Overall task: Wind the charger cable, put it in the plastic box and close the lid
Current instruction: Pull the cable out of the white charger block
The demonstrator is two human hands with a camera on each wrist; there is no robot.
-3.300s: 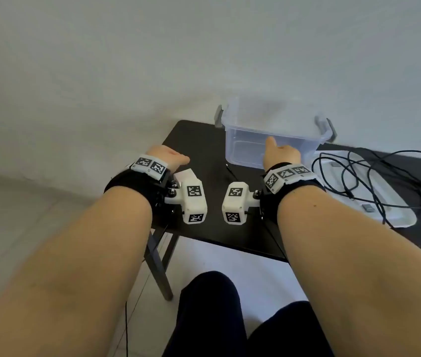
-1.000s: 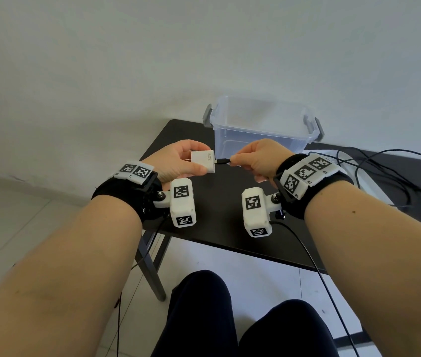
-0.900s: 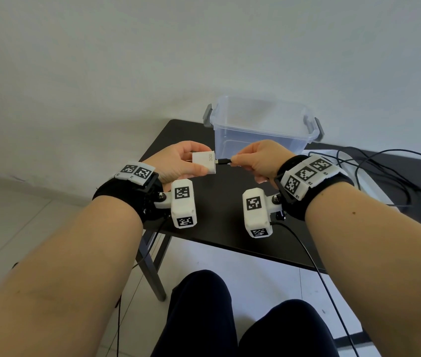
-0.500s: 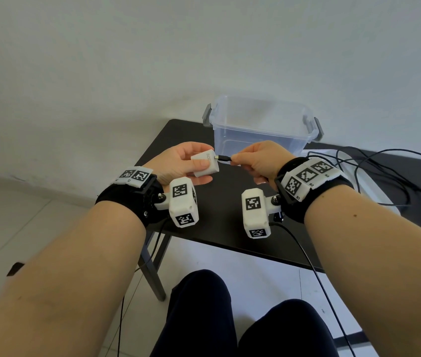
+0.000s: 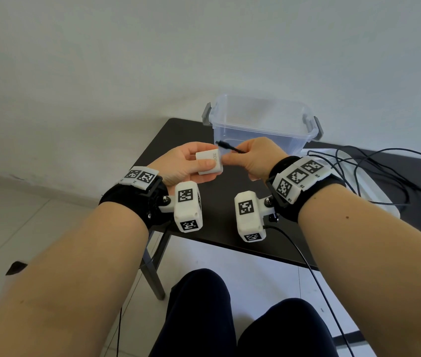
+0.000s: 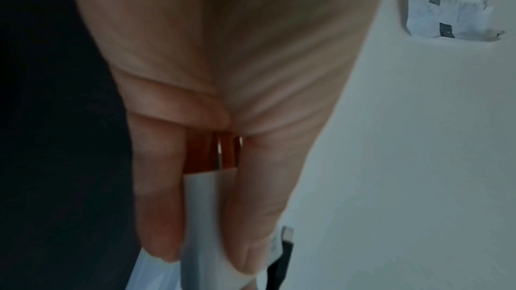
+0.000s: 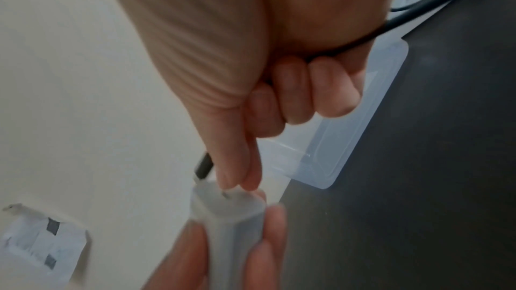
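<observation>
The left hand [image 5: 186, 163] grips a smooth white boxy charger [image 5: 209, 162] above the desk [image 5: 219, 228]. The right hand [image 5: 253, 158] pinches a thin black cable [image 5: 230, 148], its plug free just beside the charger. A clear plastic box [image 5: 263, 124] stands open behind.

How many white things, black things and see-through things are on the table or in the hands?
White: 1, the charger block in the left hand.
Black: 1, the cable the right hand holds.
See-through: 2, the box and its lid.
Total: 4.
</observation>
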